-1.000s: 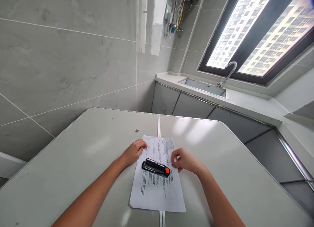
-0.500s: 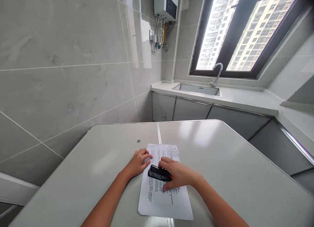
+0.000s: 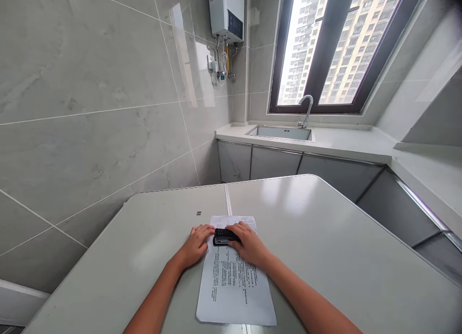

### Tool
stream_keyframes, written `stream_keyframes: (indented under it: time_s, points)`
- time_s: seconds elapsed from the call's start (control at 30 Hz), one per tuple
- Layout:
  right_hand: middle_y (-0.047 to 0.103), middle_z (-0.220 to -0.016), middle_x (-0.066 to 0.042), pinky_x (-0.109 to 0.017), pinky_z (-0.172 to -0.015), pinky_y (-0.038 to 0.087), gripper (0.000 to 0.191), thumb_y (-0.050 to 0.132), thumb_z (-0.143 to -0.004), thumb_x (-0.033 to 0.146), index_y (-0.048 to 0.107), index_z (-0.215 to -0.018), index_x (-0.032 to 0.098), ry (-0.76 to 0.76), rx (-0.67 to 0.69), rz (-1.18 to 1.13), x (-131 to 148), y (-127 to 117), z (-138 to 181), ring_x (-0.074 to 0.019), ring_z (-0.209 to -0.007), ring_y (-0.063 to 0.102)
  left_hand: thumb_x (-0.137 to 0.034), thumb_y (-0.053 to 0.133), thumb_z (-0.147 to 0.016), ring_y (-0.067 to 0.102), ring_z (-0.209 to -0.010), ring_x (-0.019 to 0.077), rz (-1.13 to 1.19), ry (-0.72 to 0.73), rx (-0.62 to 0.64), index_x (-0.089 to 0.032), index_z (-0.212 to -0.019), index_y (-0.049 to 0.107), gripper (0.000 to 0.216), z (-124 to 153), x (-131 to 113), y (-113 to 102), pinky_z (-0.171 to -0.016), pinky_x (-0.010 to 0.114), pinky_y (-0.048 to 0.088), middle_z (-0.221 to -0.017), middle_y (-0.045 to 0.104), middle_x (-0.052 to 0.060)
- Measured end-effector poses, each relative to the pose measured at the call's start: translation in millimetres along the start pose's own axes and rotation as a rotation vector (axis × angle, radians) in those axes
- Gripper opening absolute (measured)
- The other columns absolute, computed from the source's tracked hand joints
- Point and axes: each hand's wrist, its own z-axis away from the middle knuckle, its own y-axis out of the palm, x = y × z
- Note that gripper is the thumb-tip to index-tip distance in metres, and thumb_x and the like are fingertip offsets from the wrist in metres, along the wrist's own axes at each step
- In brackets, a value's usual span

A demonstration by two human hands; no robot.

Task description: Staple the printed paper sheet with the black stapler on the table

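Observation:
A black stapler lies across the upper part of the printed paper sheets, with its front end toward the left. My right hand is closed around the stapler's right end, its fingers over the top and the thumb on the near side. My left hand rests on the paper's left edge, palm down with fingers stretched out. Its fingertips come close to the stapler's front end; whether they touch it I cannot tell. The stapler covers some of the printed lines.
Two small strips of staples lie on the white table, beyond my left hand. A seam runs down the table's middle. Farther back are a counter with a sink, a faucet and a wall-mounted water heater.
My right hand has moved the stapler up the page toward its far end and turned it more level. My left hand has shifted slightly beside the paper's edge. The camera view has turned a little.

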Motion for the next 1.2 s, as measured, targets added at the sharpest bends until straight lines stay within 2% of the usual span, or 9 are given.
stream_keyframes:
  time_s: [0.17,0.27,0.33,0.43,0.6,0.77,1.0,1.1,1.2]
  points:
    - [0.071,-0.114,-0.004,-0.041,-0.101,0.046,0.043,0.069,-0.092,0.018,0.062,-0.133,0.028,-0.022,0.017,-0.029,-5.1,4.3,-2.8,-0.0248,-0.110,0.057,-0.032,0.067,-0.091,0.054,-0.131,0.0316,-0.001,0.001,-0.028,-0.024,-0.122,0.066,0.032,2.5,0.1,0.7,-0.114,0.051,0.036,-0.137,0.065,0.009]
    - [0.070,-0.118,-0.005,-0.040,-0.100,0.047,0.049,0.077,-0.088,0.025,0.061,-0.134,0.029,-0.015,0.001,-0.051,-7.5,-3.0,-2.5,-0.0254,-0.113,0.057,-0.043,0.069,-0.093,0.057,-0.127,0.0315,0.035,-0.032,-0.049,-0.024,-0.126,0.066,0.038,0.8,4.1,3.6,-0.112,0.051,0.038,-0.135,0.066,0.010]
    - [0.069,-0.118,-0.006,-0.040,-0.097,0.049,0.041,0.079,-0.087,0.030,0.064,-0.125,0.028,-0.018,-0.047,-0.051,-11.3,-12.3,-1.8,-0.0253,-0.112,0.058,-0.044,0.071,-0.092,0.059,-0.125,0.0311,0.072,-0.051,-0.080,-0.025,-0.130,0.066,0.042,-0.7,8.4,5.6,-0.111,0.049,0.040,-0.135,0.067,0.011]
    - [0.069,-0.102,-0.006,-0.037,-0.087,0.050,0.008,0.067,-0.096,0.031,0.069,-0.100,0.024,-0.079,-0.095,-0.016,-20.4,-29.1,-0.6,-0.0231,-0.099,0.059,-0.043,0.075,-0.090,0.060,-0.128,0.0317,0.125,-0.046,-0.093,-0.024,-0.118,0.073,0.034,-2.4,13.6,7.3,-0.113,0.048,0.040,-0.136,0.068,0.011]
    - [0.059,-0.072,-0.003,-0.032,-0.073,0.046,0.038,0.054,-0.100,0.030,0.060,-0.064,0.022,-0.107,-0.021,-0.012,-33.3,-44.9,1.2,-0.0187,-0.076,0.057,-0.041,0.079,-0.086,0.061,-0.130,0.0327,0.170,-0.063,-0.106,-0.025,-0.114,0.078,0.032,-3.4,13.5,5.6,-0.115,0.048,0.040,-0.136,0.069,0.011]
    - [0.050,-0.067,0.000,-0.029,-0.067,0.040,0.038,0.055,-0.093,0.022,0.046,-0.056,0.022,-0.093,0.003,-0.050,-35.5,-44.7,0.1,-0.0150,-0.067,0.048,-0.036,0.080,-0.083,0.062,-0.128,0.0319,0.217,-0.078,-0.098,-0.026,-0.110,0.081,0.028,-5.5,12.3,7.2,-0.116,0.048,0.040,-0.135,0.069,0.010]
    - [0.049,-0.066,0.000,-0.031,-0.071,0.042,0.038,0.055,-0.096,0.024,0.046,-0.060,0.022,-0.078,-0.055,-0.045,-30.8,-38.3,-4.9,-0.0166,-0.070,0.047,-0.027,0.081,-0.078,0.063,-0.125,0.0301,0.288,-0.109,-0.144,-0.023,-0.103,0.081,0.026,-7.7,17.0,13.2,-0.111,0.046,0.046,-0.134,0.069,0.011]
    - [0.066,-0.094,-0.005,-0.036,-0.085,0.048,0.014,0.072,-0.092,0.036,0.066,-0.092,0.023,-0.030,-0.129,-0.052,-19.6,-24.6,-6.5,-0.0230,-0.096,0.055,-0.029,0.081,-0.079,0.063,-0.125,0.0310,0.265,-0.092,-0.141,-0.023,-0.105,0.081,0.027,-7.1,14.8,11.1,-0.114,0.048,0.044,-0.133,0.070,0.011]
    - [0.068,-0.113,-0.006,-0.039,-0.093,0.049,0.044,0.086,-0.078,0.029,0.066,-0.118,0.026,0.006,-0.034,-0.051,-8.9,-6.6,-6.8,-0.0263,-0.110,0.057,-0.030,0.081,-0.080,0.062,-0.127,0.0321,0.225,-0.090,-0.143,-0.024,-0.107,0.081,0.028,-5.4,12.0,9.4,-0.115,0.049,0.042,-0.134,0.071,0.011]
